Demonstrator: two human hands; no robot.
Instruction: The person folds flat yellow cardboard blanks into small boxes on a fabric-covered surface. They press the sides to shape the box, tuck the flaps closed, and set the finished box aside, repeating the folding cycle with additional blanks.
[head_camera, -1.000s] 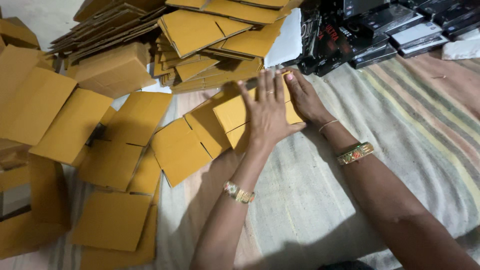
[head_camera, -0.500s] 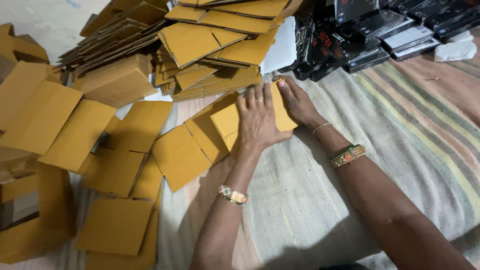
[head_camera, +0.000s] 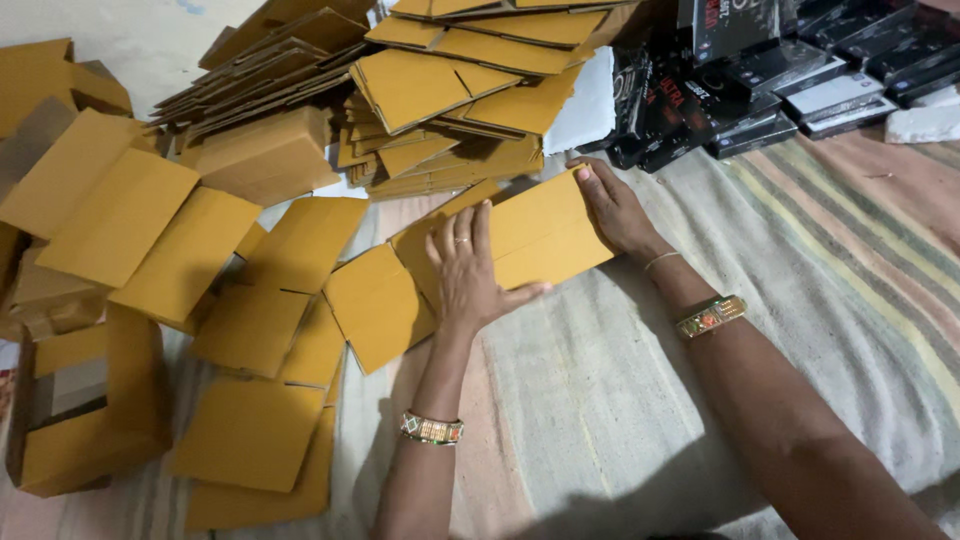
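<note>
Mid-frame, the left hand lies open and flat on a half-folded cardboard box; the right hand grips its far edge, seemingly creasing it.

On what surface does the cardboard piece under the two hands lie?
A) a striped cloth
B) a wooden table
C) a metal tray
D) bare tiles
A: the left hand and right hand press the flat cardboard piece onto a striped cloth.
</note>
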